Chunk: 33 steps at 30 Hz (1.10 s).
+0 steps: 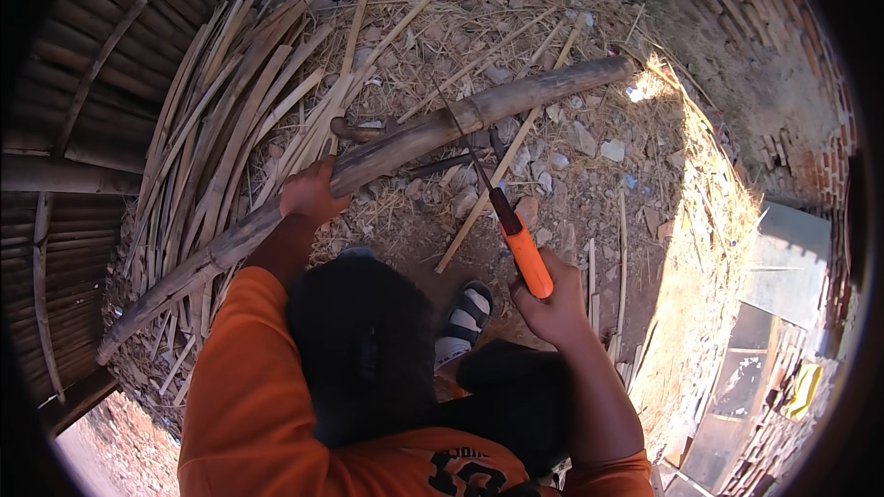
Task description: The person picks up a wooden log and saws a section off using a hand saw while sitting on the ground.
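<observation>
A long, thick wooden pole lies slantwise across the ground, from the lower left up to the upper right. My left hand is closed over it a little left of its middle. A hand saw with an orange handle is in my right hand, fingers wrapped round the grip. Its thin blade points away from me and crosses the pole right of its middle. Whether the teeth have cut into the wood, I cannot tell. Close to the pole's middle are a short curved piece of wood and a dark bar.
Many split bamboo strips are heaped at the left, beside a slatted wall. Stones and straw cover the ground. A brick wall rises at the right, with grey panels below it. My sandalled foot is near the pole.
</observation>
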Each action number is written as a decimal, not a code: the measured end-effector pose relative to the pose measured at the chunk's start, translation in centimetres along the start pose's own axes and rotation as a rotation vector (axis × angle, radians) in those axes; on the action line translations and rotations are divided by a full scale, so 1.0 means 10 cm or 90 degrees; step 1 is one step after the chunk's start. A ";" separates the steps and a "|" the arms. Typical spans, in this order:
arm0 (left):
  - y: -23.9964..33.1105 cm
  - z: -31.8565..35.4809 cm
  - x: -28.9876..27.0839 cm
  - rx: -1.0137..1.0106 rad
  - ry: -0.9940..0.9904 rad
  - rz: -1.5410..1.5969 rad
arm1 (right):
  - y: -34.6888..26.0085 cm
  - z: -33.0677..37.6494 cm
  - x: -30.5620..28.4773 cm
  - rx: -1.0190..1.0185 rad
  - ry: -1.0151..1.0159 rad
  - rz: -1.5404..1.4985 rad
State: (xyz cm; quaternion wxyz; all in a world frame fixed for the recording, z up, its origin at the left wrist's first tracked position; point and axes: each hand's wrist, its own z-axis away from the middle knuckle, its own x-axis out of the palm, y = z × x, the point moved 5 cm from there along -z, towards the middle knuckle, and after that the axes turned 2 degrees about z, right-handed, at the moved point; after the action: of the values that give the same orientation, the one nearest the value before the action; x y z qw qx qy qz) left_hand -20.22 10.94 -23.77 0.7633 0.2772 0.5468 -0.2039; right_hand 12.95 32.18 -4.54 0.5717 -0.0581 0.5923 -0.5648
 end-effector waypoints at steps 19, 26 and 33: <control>0.11 -0.02 -0.03 -0.015 -0.058 0.006 | 0.37 -0.29 0.03 0.123 -0.026 -0.143; 0.06 -0.02 -0.07 -0.016 -0.075 0.031 | 0.42 0.23 -0.41 0.210 -0.043 -0.259; 0.01 0.03 0.03 0.004 -0.017 -0.001 | 0.17 0.56 -0.54 0.145 -0.065 -0.171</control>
State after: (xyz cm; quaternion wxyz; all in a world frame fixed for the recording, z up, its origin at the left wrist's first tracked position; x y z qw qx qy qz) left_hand -19.82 10.83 -23.92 0.7692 0.2768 0.5363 -0.2099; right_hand 19.90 33.30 -0.87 0.5233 -0.1004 0.4814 -0.6959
